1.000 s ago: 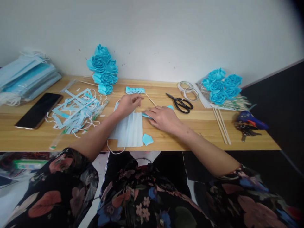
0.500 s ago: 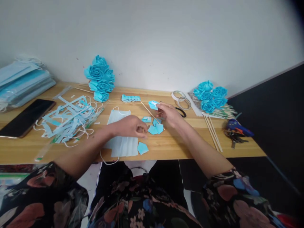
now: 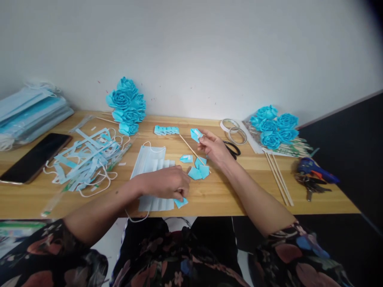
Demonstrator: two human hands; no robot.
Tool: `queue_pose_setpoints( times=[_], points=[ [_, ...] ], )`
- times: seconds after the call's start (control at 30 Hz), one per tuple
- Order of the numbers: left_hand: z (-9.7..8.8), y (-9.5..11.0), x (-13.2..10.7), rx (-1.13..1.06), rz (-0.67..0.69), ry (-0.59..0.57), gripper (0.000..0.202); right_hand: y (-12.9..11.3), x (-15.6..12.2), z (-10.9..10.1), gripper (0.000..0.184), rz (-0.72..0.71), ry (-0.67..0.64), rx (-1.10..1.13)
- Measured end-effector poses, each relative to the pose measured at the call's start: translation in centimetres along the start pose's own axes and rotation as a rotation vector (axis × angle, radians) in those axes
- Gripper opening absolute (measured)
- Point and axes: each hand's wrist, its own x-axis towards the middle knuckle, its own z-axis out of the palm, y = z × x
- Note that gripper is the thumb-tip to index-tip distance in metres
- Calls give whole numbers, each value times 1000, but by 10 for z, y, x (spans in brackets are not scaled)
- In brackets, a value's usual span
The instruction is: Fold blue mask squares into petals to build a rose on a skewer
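Note:
My right hand (image 3: 212, 148) pinches a light-blue petal piece (image 3: 195, 134) that carries a white strip. My left hand (image 3: 172, 184) is closed, its fingertips on another blue petal piece (image 3: 180, 203) near the front edge. Partly under my left hand and wrist lies a pale face mask (image 3: 149, 157) with a white ear loop. Between the hands are several more petal pieces (image 3: 199, 172), one folded petal with a white strip (image 3: 186, 158), and a thin wooden stick (image 3: 191, 148). Behind them sits a row of overlapping blue petals (image 3: 166, 130).
Cut mask strips and loops (image 3: 86, 157) heap at left, beside a phone (image 3: 36, 156) and stacked masks (image 3: 31, 111). Blue flowers (image 3: 127, 105) stand by the wall; more flowers (image 3: 273, 126) lie right. Tape rolls (image 3: 237, 136), scissors (image 3: 231, 148), sticks (image 3: 278, 178) and keys (image 3: 309, 185) are also right.
My left hand has moved toward the front edge and down onto the near petal piece. My right hand still holds its petal piece. The camera view has shifted slightly.

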Motion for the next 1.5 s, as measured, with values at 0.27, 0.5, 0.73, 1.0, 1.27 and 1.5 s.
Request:
queue_pose_setpoints(
  times=[0.27, 0.5, 0.73, 1.0, 1.27, 1.5],
  points=[
    [-4, -19, 3, 169, -220, 434, 20, -1, -12, 9, 43, -32, -20, 25],
    [-7, -24, 5, -103, -437, 886, 19, 1, -25, 22, 41, -40, -133, -61],
    [-9, -22, 7, -522, -481, 932, 24, 5, -33, 26, 46, -55, -298, -202],
    [-8, -22, 9, -551, -544, 984, 22, -9, -18, 2, 32, -387, -78, -1080],
    [-8, -18, 11, -589, -546, 933, 21, -7, -16, 17, 30, -288, -164, -1562],
    [-9, -22, 8, -596, -560, 983, 24, -21, -12, 3, 43, -266, 39, -1502]
  ],
)
